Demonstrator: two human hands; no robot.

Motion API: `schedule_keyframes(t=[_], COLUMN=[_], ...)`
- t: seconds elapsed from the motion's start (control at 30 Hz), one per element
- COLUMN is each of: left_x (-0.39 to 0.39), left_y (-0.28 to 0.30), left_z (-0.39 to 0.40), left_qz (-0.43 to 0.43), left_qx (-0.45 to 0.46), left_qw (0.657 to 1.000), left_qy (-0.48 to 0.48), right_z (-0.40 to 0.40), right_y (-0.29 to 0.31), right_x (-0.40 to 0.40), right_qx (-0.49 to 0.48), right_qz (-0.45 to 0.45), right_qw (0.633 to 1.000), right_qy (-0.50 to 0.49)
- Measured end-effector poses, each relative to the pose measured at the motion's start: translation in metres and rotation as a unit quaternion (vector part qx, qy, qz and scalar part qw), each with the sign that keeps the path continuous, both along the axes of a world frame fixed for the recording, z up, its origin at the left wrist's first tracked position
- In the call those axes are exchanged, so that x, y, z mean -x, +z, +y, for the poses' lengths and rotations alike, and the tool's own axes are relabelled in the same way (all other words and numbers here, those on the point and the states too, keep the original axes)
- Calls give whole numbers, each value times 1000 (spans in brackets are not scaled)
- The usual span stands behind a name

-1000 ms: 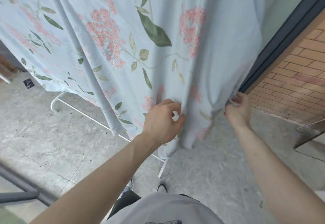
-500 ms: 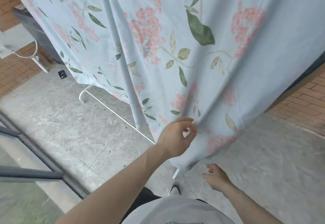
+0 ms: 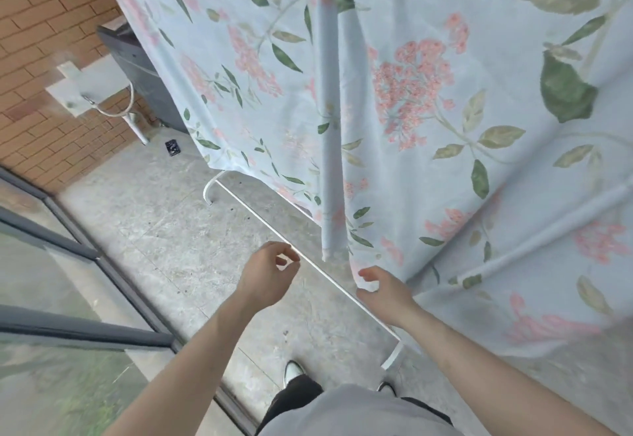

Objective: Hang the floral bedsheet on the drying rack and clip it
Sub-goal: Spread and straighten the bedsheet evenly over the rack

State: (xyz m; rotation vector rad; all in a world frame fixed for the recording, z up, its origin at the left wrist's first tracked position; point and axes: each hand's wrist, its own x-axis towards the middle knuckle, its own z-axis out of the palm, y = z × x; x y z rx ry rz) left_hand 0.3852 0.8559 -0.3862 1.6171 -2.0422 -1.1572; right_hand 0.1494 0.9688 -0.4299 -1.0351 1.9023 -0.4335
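Note:
The pale blue floral bedsheet (image 3: 428, 99) hangs over the white drying rack (image 3: 270, 226), whose base bar runs across the concrete floor. A narrow vertical fold of the sheet (image 3: 330, 127) drops down in the middle. My right hand (image 3: 385, 293) pinches the sheet's lower edge just above the base bar. My left hand (image 3: 269, 276) hovers to the left of that fold, apart from the cloth, its fingers loosely curled and holding nothing. I see no clips.
A brick wall (image 3: 44, 24) with a white fitting and a hose (image 3: 116, 111) stands at the back left, beside a dark grey box (image 3: 137, 65). A small black object (image 3: 172, 147) lies on the floor. A grey door frame (image 3: 113, 281) runs along the left. My shoes (image 3: 294, 368) stand near the rack's foot.
My left hand has come off the sheet's fold and moved left. My right hand has risen from below and taken the sheet's lower edge. My view has swung left.

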Motion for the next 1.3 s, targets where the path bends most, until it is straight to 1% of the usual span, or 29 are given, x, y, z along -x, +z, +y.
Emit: schedule_keyframes(t=[0.23,0.43,0.5,0.63,0.87,1.03,1.2,1.3], left_x=[-97,-141,-148,-157,-172,-182,-196,-203], left_y=[6,7,5,2,-5,-9,-18,-23], left_z=[-66,-116,-129,-169,-249,-309,-362,-392], left_qz=[-11,-37,-29,-29,-31,-37,-50,-43], left_qx=[-23,-59,-74,-76,-113,-122,-138,-148], left_qw=[999,996,995,995,990,988,986,985], left_qy=[46,55,55,54,78,87,84,80], right_z=[-93,-146,-160,-209,-299,-363,-413,-435], right_y=[7,8,7,-1,-30,-46,-44,-47], right_x=[-85,-134,-141,-152,-171,-183,-197,-201], right_qx=[23,26,18,-1,-23,-37,-48,-49], right_qz=[-16,-26,-32,-37,-87,-117,-127,-136], right_qw=[1000,999,999,999,995,989,985,981], right_qy=[12,7,4,-7,-46,-83,-104,-128])
